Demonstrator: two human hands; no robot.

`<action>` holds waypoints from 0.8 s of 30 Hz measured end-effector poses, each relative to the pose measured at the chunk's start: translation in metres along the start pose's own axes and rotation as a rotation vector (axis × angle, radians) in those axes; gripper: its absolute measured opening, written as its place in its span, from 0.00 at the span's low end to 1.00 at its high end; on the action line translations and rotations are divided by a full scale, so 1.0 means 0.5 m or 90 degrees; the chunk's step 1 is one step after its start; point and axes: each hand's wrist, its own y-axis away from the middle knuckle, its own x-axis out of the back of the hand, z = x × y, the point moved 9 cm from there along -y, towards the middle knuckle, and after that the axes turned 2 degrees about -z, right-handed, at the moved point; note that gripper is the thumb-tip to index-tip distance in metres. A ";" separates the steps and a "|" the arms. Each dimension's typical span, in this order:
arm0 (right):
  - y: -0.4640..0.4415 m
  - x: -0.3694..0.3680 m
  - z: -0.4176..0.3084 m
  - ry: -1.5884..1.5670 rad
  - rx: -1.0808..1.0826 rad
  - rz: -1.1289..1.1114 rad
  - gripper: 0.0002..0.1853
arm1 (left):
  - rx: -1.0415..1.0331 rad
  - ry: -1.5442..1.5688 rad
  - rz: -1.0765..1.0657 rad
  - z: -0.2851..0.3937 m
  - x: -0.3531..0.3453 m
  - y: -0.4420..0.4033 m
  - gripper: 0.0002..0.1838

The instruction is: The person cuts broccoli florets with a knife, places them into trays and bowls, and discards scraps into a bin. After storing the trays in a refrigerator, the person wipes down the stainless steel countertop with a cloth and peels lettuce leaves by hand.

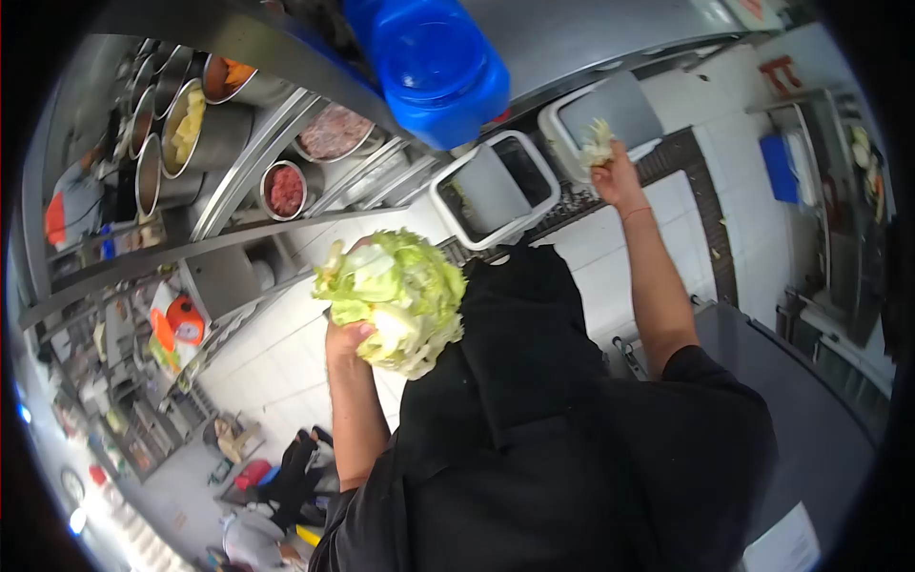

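A large head of lettuce [396, 296], pale green with ragged outer leaves, rests in my left hand [345, 338]. Its leaves hide most of the fingers, which curl round its side. Out to the right, my right hand [618, 177] is closed on a small pale piece of lettuce [598, 143], possibly the core. That hand is in front of a white bin [564, 143] with a grey lid [610, 114]. Nearer my body stands another white bin [448, 214], its grey lid tilted and some scraps visible inside.
A blue plastic container [434, 71] stands on the metal counter [591, 33]. Steel pots of food, including a pot of raw meat [286, 191], fill shelves at upper left. A dark floor drain [701, 191] runs past the bins. Other people are at lower left and far left.
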 end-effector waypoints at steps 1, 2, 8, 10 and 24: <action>-0.054 0.055 0.012 0.015 -0.043 0.070 0.14 | -0.023 -0.038 -0.023 0.022 -0.040 -0.020 0.58; -0.103 0.095 0.022 0.023 -0.057 0.115 0.15 | 0.002 -0.084 -0.034 0.028 -0.054 -0.027 0.62; -0.323 0.230 0.063 -0.032 -0.100 0.228 0.17 | 0.007 -0.300 -0.079 0.059 -0.112 -0.038 0.59; -0.340 0.222 0.060 -0.024 -0.075 0.259 0.16 | 0.010 -0.327 -0.072 0.064 -0.113 -0.038 0.57; 0.435 -0.698 -0.007 0.714 0.577 -0.609 0.16 | 0.081 -0.405 -0.027 0.061 -0.124 -0.086 0.49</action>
